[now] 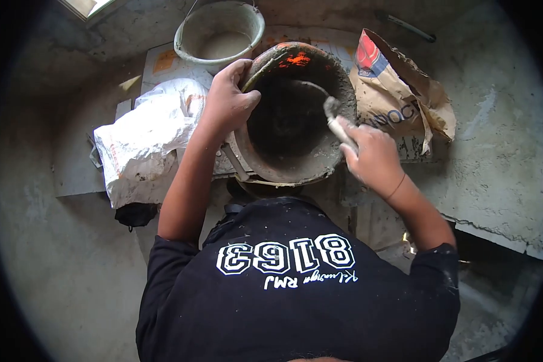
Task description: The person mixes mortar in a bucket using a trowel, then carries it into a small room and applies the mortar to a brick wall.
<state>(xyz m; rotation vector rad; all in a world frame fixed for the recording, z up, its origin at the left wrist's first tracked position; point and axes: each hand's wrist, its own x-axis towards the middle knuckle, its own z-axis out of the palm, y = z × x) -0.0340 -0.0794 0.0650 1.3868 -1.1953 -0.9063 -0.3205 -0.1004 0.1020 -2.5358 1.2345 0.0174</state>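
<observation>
A round bucket (344, 90) crusted with grey mortar tilts toward me, with an orange patch inside its upper rim. My left hand (231, 96) grips its upper left rim. In my right hand (371, 151), at the bucket's right side, is the pale handle of a trowel (335, 120). The trowel's neck reaches into the bucket, and its blade is lost in the dark inside. What the bucket holds is too dark to make out well.
A pale green bucket (256, 33) with cloudy liquid stands behind, at the upper left. A white sack (148, 136) lies left, an open brown paper bag (395, 99) right. A pipe (411, 28) is at the back right. Concrete ledge (495, 157) at right.
</observation>
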